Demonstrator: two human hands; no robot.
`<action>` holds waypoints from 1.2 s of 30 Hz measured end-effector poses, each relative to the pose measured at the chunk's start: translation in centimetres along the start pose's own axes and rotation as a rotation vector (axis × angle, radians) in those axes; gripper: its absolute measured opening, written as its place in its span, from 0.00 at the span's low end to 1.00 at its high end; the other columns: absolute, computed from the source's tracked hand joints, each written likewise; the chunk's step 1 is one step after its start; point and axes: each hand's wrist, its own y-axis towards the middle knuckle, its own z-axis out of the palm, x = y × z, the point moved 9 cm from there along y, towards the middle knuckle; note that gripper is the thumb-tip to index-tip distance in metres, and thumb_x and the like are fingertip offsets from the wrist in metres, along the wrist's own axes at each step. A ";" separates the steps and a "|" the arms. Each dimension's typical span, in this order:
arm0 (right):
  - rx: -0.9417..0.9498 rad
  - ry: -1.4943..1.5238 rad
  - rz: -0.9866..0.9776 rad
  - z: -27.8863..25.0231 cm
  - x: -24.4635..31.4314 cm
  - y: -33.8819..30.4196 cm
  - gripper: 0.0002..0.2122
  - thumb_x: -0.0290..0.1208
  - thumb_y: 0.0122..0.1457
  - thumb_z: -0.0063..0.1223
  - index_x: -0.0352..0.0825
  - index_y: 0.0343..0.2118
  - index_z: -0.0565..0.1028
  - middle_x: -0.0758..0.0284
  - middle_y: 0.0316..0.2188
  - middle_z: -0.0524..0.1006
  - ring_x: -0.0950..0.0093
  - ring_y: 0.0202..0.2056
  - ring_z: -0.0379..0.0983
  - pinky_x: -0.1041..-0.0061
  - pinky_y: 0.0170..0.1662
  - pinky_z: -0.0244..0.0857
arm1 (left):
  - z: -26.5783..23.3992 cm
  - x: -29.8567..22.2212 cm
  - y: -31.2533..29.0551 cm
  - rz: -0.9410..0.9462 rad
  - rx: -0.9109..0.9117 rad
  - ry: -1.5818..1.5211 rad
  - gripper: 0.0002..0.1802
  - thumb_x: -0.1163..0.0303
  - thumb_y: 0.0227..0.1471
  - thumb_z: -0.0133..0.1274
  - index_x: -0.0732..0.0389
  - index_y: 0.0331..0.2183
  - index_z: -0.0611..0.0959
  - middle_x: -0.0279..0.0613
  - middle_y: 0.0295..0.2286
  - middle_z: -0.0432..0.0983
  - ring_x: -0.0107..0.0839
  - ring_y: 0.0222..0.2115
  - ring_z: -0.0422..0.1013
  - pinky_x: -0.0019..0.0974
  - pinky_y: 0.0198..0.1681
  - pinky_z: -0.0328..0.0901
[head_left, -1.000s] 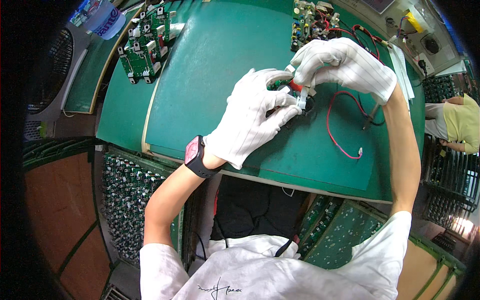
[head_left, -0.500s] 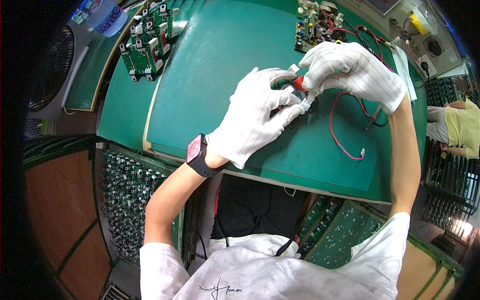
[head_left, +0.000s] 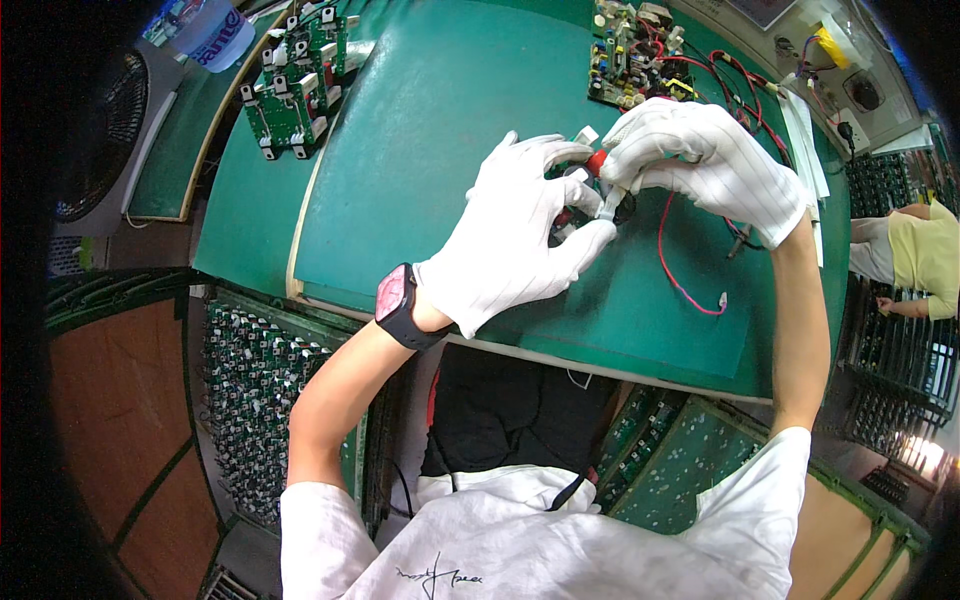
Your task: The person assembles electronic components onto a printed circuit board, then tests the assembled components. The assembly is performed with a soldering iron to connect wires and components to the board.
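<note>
In white striped gloves, both my hands meet over the green mat. My left hand grips a small circuit board, mostly hidden behind its fingers; a red part and dark round parts show between the hands. Thumb and fingers of my right hand are pinched at a small white connector on the board's right side. Whether that connector is plugged in cannot be seen. A red wire with a white plug at its end hangs below my right hand and lies on the mat.
Several assembled circuit boards stand at the far left. A larger populated board with red and black leads lies at the back right, near a beige equipment case. A plastic bottle stands at the far left; a person in yellow is at the right.
My right hand has come slightly down and nearer to me, still at the board. My left fingers have shifted a little, with the thumb farther from the fingers. The red wire has barely moved.
</note>
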 end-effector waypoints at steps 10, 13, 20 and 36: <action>0.099 -0.119 -0.007 0.9 1.1 0.7 0.09 0.24 0.53 0.65 0.37 0.38 0.83 0.64 0.37 0.81 0.63 0.42 0.79 0.67 0.48 0.73 | 0.8 0.7 -0.5 0.073 -0.064 -0.019 0.15 0.54 0.50 0.65 0.54 0.32 0.86 0.44 0.53 0.74 0.48 0.59 0.66 0.66 0.65 0.52; 0.137 -0.164 -0.035 0.9 2.1 1.5 0.09 0.24 0.53 0.65 0.37 0.38 0.83 0.64 0.37 0.81 0.62 0.41 0.78 0.66 0.46 0.73 | 0.8 0.6 -0.5 0.080 -0.056 -0.016 0.15 0.54 0.50 0.65 0.54 0.33 0.86 0.44 0.52 0.74 0.48 0.59 0.66 0.66 0.65 0.51; 0.188 -0.163 -0.055 1.1 2.2 1.9 0.09 0.23 0.53 0.64 0.36 0.38 0.83 0.64 0.37 0.81 0.62 0.40 0.77 0.66 0.46 0.72 | 0.9 0.4 -0.4 0.082 -0.022 -0.017 0.17 0.54 0.52 0.64 0.55 0.38 0.88 0.43 0.52 0.74 0.49 0.60 0.65 0.66 0.66 0.51; 0.209 -0.093 0.015 1.5 0.9 0.9 0.09 0.26 0.55 0.64 0.34 0.39 0.81 0.62 0.38 0.81 0.63 0.40 0.79 0.67 0.47 0.73 | 0.8 0.7 -0.8 0.087 -0.059 -0.036 0.15 0.54 0.52 0.63 0.54 0.36 0.89 0.43 0.51 0.75 0.46 0.59 0.66 0.64 0.66 0.52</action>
